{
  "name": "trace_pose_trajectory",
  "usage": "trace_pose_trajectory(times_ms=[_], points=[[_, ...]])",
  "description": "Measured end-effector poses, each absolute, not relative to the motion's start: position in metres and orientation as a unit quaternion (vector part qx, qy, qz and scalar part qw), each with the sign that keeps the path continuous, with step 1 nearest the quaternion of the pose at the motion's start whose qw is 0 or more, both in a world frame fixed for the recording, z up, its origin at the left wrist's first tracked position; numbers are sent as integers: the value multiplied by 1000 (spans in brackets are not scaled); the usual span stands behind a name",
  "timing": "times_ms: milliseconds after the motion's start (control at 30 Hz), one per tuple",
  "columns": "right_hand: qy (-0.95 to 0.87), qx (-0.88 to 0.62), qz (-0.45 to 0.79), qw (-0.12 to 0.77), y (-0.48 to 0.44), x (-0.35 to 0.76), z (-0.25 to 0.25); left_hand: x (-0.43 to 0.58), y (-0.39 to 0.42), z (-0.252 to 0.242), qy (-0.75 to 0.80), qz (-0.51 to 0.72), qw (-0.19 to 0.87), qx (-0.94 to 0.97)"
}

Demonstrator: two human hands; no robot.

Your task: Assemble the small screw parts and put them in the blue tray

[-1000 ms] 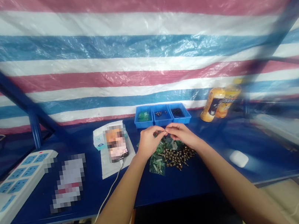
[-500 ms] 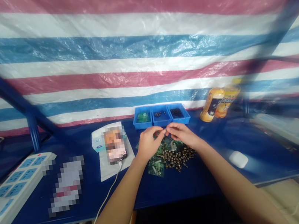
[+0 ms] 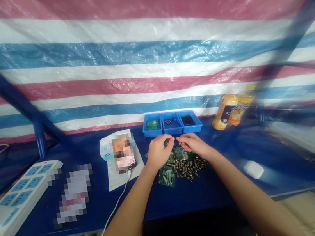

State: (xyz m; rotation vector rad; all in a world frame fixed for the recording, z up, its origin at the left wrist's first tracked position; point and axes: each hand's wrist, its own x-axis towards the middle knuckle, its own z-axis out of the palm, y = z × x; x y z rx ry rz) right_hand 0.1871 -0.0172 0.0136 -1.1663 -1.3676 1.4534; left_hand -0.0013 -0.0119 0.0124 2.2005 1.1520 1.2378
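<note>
My left hand [image 3: 160, 151] and my right hand [image 3: 194, 145] meet almost fingertip to fingertip over the middle of the table, a small gap between them. Both are closed in a pinch; whatever they hold is too small to make out. Just below them lies a pile of small brass-coloured metal parts [image 3: 187, 168]. Little clear bags with pale pieces [image 3: 166, 176] lie at the pile's left, partly under my hands. Behind my hands stand three joined blue bins: the left bin [image 3: 149, 134] has green pieces, the middle bin [image 3: 174, 132] a few small metal parts, the right bin [image 3: 197, 128] dark bits.
On the blue table [image 3: 216, 196], a phone [image 3: 126, 154] with a charging cable rests on white packaging at left. Farther left are a blurred packet [image 3: 74, 193] and a power strip [image 3: 24, 197]. To the right are two drink bottles [image 3: 225, 111] and a white case [image 3: 254, 169].
My fingertips were together and are now slightly apart, the right hand's fingers curled more. The whole view has shifted a little; the objects on the table keep their places.
</note>
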Motion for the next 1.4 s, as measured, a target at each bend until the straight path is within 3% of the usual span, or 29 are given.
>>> trace_pose_trajectory(times_ms=[200,333,467,600,833,1200,1400], points=[[-457,-464,546,527,-15,181,15,-1,-12,11,409,433,178,783],[-434,-492,527,541,-11,183,14,-1,-10,9,424,427,167,781],[-553,-547,378,502,-7,199,8,-4,-5,6,456,428,153,765],[-714,-559,204,368,-7,213,4,-8,0,3,487,438,145,742],[-782,-568,147,210,-16,213,5,-9,1,-1,485,405,139,763],[-775,-579,161,196,-13,223,0,-10,2,-2,486,398,150,764],[-773,-527,190,296,-10,217,2,-6,-4,5,461,405,153,775]])
